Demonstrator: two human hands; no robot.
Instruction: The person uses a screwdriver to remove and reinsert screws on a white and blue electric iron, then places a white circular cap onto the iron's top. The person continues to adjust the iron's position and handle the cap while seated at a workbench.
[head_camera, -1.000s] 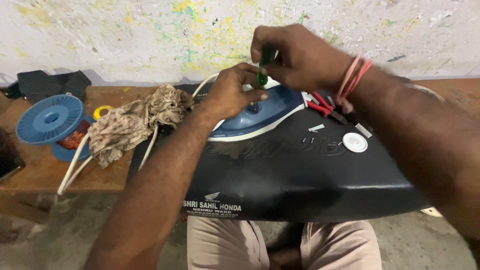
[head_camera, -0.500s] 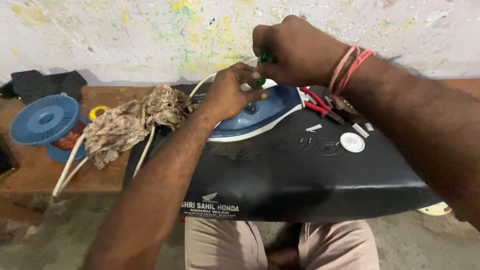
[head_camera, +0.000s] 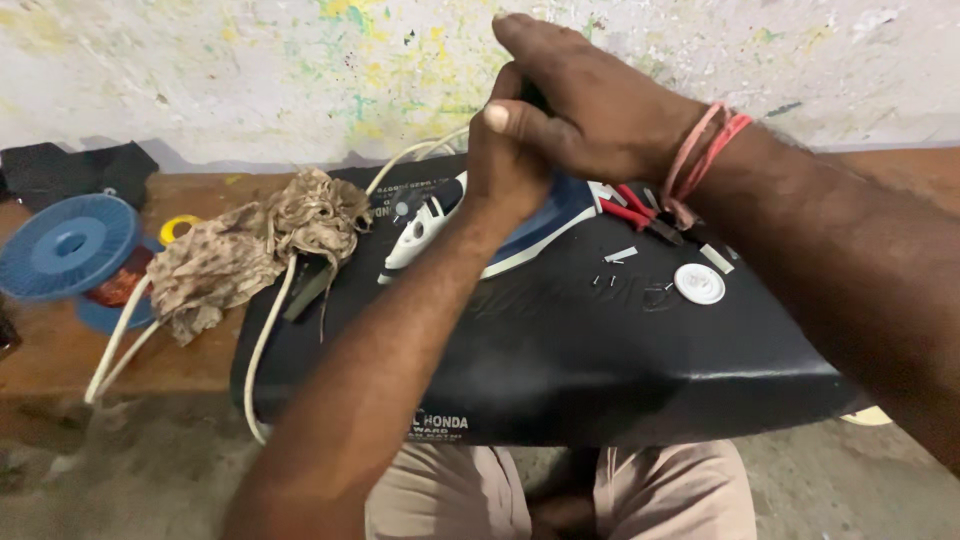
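1. A black padded seat cover (head_camera: 620, 350) lies across the person's lap as the work surface; its front edge curves down over beige trousers (head_camera: 660, 490).
2. On it lies a blue and white electric iron (head_camera: 440, 225), on its side, nose toward the left, its rear hidden under the hands.
3. The left hand (head_camera: 505, 165) is closed over the iron's upper rear part, thumb raised; what its fingers press on cannot be told.
4. The right hand (head_camera: 590, 105), with red threads around the wrist, is curled tight just above and against the left hand, around a dark tool handle that barely shows; the tool's tip is hidden.
5. Just right of the iron lie red-handled pliers (head_camera: 630, 208), a round white cap (head_camera: 699, 284), a white strip and a few small screws.
6. A white cord (head_camera: 262, 340) loops off the seat cover's left edge toward the floor.
7. A crumpled brownish rag (head_camera: 255, 250) lies half on the cover, half on a worn wooden bench (head_camera: 60, 350).
8. On the bench stand a blue wire spool (head_camera: 68, 248), a yellow tape roll (head_camera: 178, 228) and a black cloth (head_camera: 80, 170).
9. Behind is a whitewashed wall (head_camera: 250, 70) flecked with yellow and green paint; below is a bare, dusty grey floor (head_camera: 130, 480).
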